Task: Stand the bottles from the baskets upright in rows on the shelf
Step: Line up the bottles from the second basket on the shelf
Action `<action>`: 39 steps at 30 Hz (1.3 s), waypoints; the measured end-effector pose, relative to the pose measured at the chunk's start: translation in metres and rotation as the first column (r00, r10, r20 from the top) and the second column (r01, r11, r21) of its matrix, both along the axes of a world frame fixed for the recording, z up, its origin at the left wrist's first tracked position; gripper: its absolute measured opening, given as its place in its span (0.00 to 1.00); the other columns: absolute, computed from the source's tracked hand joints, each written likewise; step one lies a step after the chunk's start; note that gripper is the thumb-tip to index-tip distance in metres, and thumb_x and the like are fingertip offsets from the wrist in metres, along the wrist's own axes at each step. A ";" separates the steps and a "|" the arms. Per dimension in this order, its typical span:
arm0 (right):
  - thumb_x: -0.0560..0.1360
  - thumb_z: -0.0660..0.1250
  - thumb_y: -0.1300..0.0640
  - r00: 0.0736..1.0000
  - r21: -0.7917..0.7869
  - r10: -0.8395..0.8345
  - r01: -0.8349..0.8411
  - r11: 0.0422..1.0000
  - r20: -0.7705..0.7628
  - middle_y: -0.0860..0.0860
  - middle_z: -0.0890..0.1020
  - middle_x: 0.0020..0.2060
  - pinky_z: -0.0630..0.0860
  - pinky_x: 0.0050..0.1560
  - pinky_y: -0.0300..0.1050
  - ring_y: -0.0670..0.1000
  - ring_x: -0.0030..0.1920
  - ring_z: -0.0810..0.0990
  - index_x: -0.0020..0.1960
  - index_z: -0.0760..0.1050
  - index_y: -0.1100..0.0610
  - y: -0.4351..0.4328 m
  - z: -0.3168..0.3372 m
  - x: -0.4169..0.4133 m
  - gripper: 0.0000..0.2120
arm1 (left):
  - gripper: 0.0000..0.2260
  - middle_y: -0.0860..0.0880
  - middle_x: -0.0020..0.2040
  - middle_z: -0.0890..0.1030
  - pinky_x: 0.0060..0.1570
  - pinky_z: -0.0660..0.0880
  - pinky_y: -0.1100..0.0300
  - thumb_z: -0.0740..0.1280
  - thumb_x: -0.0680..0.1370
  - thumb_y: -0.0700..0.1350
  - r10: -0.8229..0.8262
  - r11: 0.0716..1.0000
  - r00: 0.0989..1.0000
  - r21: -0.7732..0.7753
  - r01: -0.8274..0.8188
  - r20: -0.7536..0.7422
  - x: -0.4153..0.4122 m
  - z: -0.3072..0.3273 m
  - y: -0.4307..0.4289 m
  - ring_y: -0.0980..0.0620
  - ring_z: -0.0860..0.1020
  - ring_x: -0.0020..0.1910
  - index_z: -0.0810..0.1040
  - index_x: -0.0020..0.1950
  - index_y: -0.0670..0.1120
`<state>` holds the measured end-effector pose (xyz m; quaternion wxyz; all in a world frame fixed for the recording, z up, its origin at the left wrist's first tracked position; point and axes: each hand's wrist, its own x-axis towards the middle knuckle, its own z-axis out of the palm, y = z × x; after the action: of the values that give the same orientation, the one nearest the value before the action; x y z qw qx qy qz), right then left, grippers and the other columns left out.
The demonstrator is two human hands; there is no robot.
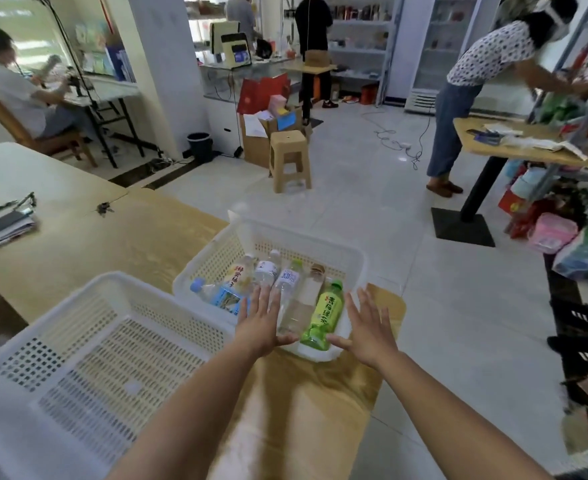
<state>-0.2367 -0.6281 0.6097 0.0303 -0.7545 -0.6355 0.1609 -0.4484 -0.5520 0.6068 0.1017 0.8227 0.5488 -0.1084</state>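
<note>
Wooden table (119, 244) fills the lower half of the frame, with pale floor tile and a shop-looking room behind it. Nearest, at lower left, is an empty white basket (88, 344) with nothing in it that I can see. Both bare arms reach up from the bottom edge toward the second basket (351, 254) at centre, which sits close to the table's right end.

The left hand (258, 322) is spread flat, fingers splayed, hovering over the clear bottles (287, 292) and gripping nothing. The right hand (367, 332) is just as open, beside the green tea bottle (323, 313), also empty. All the bottles lie on their sides, packed side by side, caps pointing away, with a blue-capped bottle (216, 294) angled at the left.

If it were me I'd take the green one first since it's on the outside edge, wrap around the middle rather than the cap, and lift straight up so the neighbours don't roll. The clear ones look slippery, so one per hand.

Further off: a plastic stool (290, 161) mid-floor, cables (398, 140) trailing across the tile, and a person bending over another table at upper right. The shelf (583, 140) along the right edge looks already crowded, so I can't tell where the rows would go
</note>
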 end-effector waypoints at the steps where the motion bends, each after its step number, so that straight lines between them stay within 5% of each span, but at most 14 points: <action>1: 0.71 0.57 0.29 1.000 -0.003 -0.005 0.005 1.000 -0.009 0.52 0.34 0.76 0.33 0.72 0.56 0.51 0.75 0.32 0.76 0.32 0.48 0.010 0.000 0.003 0.48 | 0.46 0.43 0.77 0.33 0.72 0.34 0.45 0.55 0.74 0.70 0.005 1.000 1.000 0.001 -0.005 -0.008 0.003 -0.002 0.010 0.44 0.33 0.75 0.33 0.77 0.46; 14: 0.78 0.54 0.38 0.967 -0.192 -0.101 0.057 0.980 -0.233 0.54 0.41 0.77 0.51 0.74 0.52 0.55 0.77 0.43 0.77 0.37 0.57 0.108 -0.033 0.001 0.41 | 0.41 0.42 0.76 0.31 0.71 0.32 0.45 0.56 0.76 0.68 -0.009 0.995 0.995 -0.097 -0.001 -0.096 0.040 -0.039 0.084 0.43 0.31 0.75 0.36 0.78 0.53; 16: 0.80 0.55 0.44 0.967 -0.244 -0.172 0.124 0.962 -0.188 0.59 0.51 0.76 0.58 0.71 0.51 0.58 0.75 0.53 0.77 0.41 0.62 0.119 -0.041 -0.007 0.37 | 0.43 0.42 0.76 0.31 0.71 0.32 0.45 0.57 0.75 0.68 0.002 0.994 0.994 -0.110 -0.014 -0.107 0.040 -0.047 0.091 0.42 0.31 0.74 0.36 0.78 0.52; 20: 0.75 0.60 0.59 0.898 -0.448 -0.389 0.267 0.853 -0.205 0.58 0.75 0.63 0.72 0.50 0.45 0.58 0.60 0.76 0.67 0.67 0.66 0.139 -0.058 -0.019 0.22 | 0.46 0.41 0.77 0.34 0.72 0.35 0.45 0.59 0.75 0.67 0.064 0.986 0.991 -0.144 -0.081 -0.119 0.036 -0.063 0.099 0.41 0.34 0.76 0.36 0.78 0.46; 25: 0.74 0.61 0.57 0.848 -0.485 -0.494 0.355 0.799 -0.193 0.61 0.72 0.66 0.75 0.51 0.46 0.59 0.61 0.76 0.75 0.39 0.70 0.152 -0.078 -0.026 0.41 | 0.47 0.37 0.76 0.51 0.74 0.49 0.44 0.60 0.73 0.68 0.077 0.988 0.989 -0.123 -0.092 -0.127 0.035 -0.068 0.107 0.38 0.50 0.76 0.41 0.78 0.43; 30: 0.75 0.61 0.56 0.784 -0.468 -0.582 0.440 0.766 -0.215 0.61 0.74 0.64 0.77 0.53 0.48 0.60 0.59 0.77 0.75 0.35 0.65 0.155 -0.085 -0.027 0.42 | 0.40 0.35 0.73 0.60 0.70 0.61 0.47 0.66 0.75 0.61 0.270 0.928 0.963 -0.263 -0.264 -0.013 0.045 -0.066 0.124 0.38 0.59 0.73 0.53 0.76 0.39; 34: 0.74 0.68 0.52 0.769 -0.482 -0.595 0.441 0.757 -0.232 0.63 0.58 0.74 0.69 0.66 0.51 0.62 0.71 0.64 0.75 0.33 0.64 0.146 -0.073 -0.033 0.49 | 0.26 0.38 0.67 0.69 0.63 0.68 0.53 0.69 0.76 0.51 0.394 0.879 0.917 -0.319 -0.354 0.066 0.050 -0.064 0.134 0.43 0.70 0.64 0.67 0.68 0.40; 39: 0.76 0.68 0.53 0.870 -0.295 -0.469 0.413 0.862 -0.153 0.65 0.56 0.73 0.69 0.66 0.52 0.62 0.70 0.64 0.74 0.32 0.67 0.124 -0.081 -0.043 0.49 | 0.25 0.37 0.69 0.64 0.65 0.66 0.52 0.68 0.77 0.46 0.481 0.834 0.874 -0.343 -0.432 0.070 0.053 -0.060 0.135 0.41 0.66 0.67 0.64 0.69 0.40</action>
<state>-0.2799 -0.5042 0.5285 0.0402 -0.8555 -0.4116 0.3117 -0.3953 -0.4174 0.5465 0.2973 0.6461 0.6953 -0.1040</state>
